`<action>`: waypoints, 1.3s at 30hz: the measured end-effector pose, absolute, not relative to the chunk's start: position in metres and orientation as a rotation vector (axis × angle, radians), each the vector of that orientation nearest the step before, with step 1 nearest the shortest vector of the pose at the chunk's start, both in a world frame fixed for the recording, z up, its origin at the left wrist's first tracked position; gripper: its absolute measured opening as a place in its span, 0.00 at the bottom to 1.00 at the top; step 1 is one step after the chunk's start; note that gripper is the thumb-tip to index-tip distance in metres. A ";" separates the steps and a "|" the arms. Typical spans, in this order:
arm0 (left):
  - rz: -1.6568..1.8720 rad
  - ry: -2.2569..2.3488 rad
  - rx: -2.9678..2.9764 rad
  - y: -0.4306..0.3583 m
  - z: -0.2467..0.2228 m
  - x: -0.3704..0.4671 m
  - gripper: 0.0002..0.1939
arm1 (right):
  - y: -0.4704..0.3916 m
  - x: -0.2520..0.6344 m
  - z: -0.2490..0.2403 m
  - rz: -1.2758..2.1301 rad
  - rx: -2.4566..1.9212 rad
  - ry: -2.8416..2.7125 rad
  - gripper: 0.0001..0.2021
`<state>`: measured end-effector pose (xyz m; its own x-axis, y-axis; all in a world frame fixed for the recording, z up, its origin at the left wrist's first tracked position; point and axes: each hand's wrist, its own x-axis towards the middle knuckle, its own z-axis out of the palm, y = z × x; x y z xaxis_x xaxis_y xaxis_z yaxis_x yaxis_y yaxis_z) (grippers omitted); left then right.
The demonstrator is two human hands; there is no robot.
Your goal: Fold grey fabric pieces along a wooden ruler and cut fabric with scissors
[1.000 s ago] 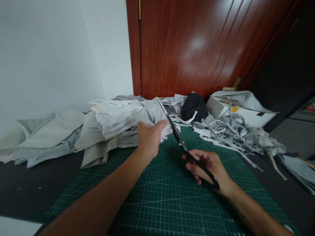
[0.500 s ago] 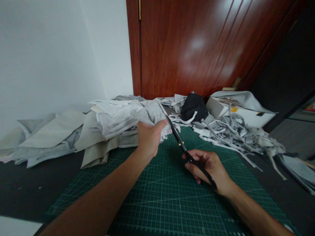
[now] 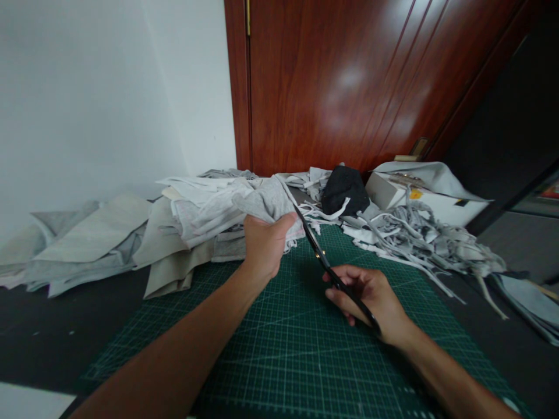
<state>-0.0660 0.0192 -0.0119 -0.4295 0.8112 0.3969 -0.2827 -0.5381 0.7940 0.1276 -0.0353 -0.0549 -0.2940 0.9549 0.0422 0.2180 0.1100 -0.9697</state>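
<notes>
I see the gray cloth (image 3: 268,201) just left of centre in the frame, pinched in the left hand (image 3: 264,244) with its thumb on top. The right hand (image 3: 371,297), right of centre, is wrapped around black scissors (image 3: 318,250), whose tips meet the cloth's right edge; I can't tell whether the blades are parted. Below both hands, I have a green cutting mat (image 3: 279,349) across the lower middle. Pale fabric pieces (image 3: 96,230) spread over the middle left, and gray strips (image 3: 437,238) lie tangled at middle right, beside a white box (image 3: 441,203).
</notes>
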 end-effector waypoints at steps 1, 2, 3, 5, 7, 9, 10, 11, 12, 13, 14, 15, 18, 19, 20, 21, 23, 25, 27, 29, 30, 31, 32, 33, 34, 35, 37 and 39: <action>2.022 0.846 1.060 0.019 -0.012 -0.066 0.10 | -0.035 0.127 -0.054 1.249 -1.169 -1.623 0.24; 2.028 0.840 1.082 0.018 -0.011 -0.066 0.09 | -0.035 0.127 -0.053 1.256 -1.167 -1.607 0.24; 2.031 0.832 1.108 0.017 -0.011 -0.066 0.09 | -0.035 0.127 -0.052 1.264 -1.163 -1.595 0.25; 2.024 0.829 1.159 0.015 -0.010 -0.064 0.08 | -0.035 0.127 -0.050 1.280 -1.148 -1.576 0.25; 2.012 0.832 1.198 0.014 -0.011 -0.063 0.07 | -0.035 0.127 -0.049 1.297 -1.131 -1.561 0.25; 2.011 0.818 1.225 0.013 -0.012 -0.062 0.06 | -0.035 0.127 -0.049 1.315 -1.118 -1.550 0.24; 2.015 0.807 1.237 0.013 -0.013 -0.061 0.06 | -0.035 0.127 -0.049 1.321 -1.114 -1.544 0.24; 2.020 0.799 1.247 0.013 -0.014 -0.061 0.07 | -0.036 0.127 -0.048 1.328 -1.111 -1.540 0.24; 2.026 0.800 1.252 0.014 -0.014 -0.061 0.06 | -0.036 0.127 -0.048 1.334 -1.108 -1.535 0.24; 2.028 0.808 1.252 0.014 -0.015 -0.061 0.06 | -0.036 0.126 -0.048 1.341 -1.104 -1.530 0.24; 2.028 0.814 1.247 0.014 -0.015 -0.061 0.06 | -0.036 0.126 -0.048 1.350 -1.100 -1.526 0.24; 2.024 0.813 1.239 0.015 -0.015 -0.062 0.07 | -0.036 0.126 -0.047 1.358 -1.095 -1.522 0.24; 2.014 0.790 1.202 0.015 -0.015 -0.061 0.07 | -0.036 0.127 -0.047 1.382 -1.076 -1.509 0.25; 2.009 0.780 1.187 0.015 -0.015 -0.061 0.08 | -0.036 0.128 -0.048 1.391 -1.069 -1.506 0.25; 2.003 0.772 1.170 0.015 -0.015 -0.061 0.09 | -0.036 0.129 -0.049 1.399 -1.059 -1.504 0.25; 1.999 0.766 1.154 0.015 -0.015 -0.061 0.09 | -0.036 0.129 -0.049 1.407 -1.049 -1.506 0.25; 1.988 0.758 1.130 0.015 -0.015 -0.060 0.11 | -0.036 0.130 -0.050 1.418 -1.031 -1.510 0.24; 1.985 0.757 1.110 0.015 -0.015 -0.059 0.12 | -0.036 0.130 -0.050 1.419 -1.024 -1.513 0.24; 1.985 0.741 1.087 0.014 -0.015 -0.059 0.14 | -0.036 0.129 -0.050 1.418 -1.027 -1.511 0.24; 1.985 0.718 1.069 0.014 -0.014 -0.058 0.19 | -0.037 0.129 -0.048 1.413 -1.032 -1.510 0.24; 1.986 0.710 1.067 0.013 -0.013 -0.058 0.21 | -0.037 0.128 -0.048 1.409 -1.035 -1.510 0.24; 1.984 0.707 1.069 0.013 -0.013 -0.058 0.22 | -0.037 0.128 -0.047 1.404 -1.039 -1.512 0.23; 1.983 0.707 1.071 0.013 -0.013 -0.058 0.22 | -0.037 0.128 -0.047 1.398 -1.043 -1.516 0.23; 1.984 0.707 1.071 0.013 -0.013 -0.058 0.22 | -0.037 0.128 -0.047 1.391 -1.049 -1.520 0.23; 1.985 0.705 1.072 0.013 -0.013 -0.058 0.21 | -0.037 0.128 -0.047 1.385 -1.056 -1.526 0.23; 1.984 0.703 1.072 0.013 -0.013 -0.058 0.19 | -0.037 0.129 -0.047 1.376 -1.064 -1.534 0.22; 1.978 0.699 1.073 0.013 -0.013 -0.058 0.17 | -0.036 0.129 -0.049 1.353 -1.080 -1.555 0.22; 1.978 0.698 1.073 0.014 -0.013 -0.058 0.17 | -0.035 0.130 -0.050 1.327 -1.087 -1.576 0.21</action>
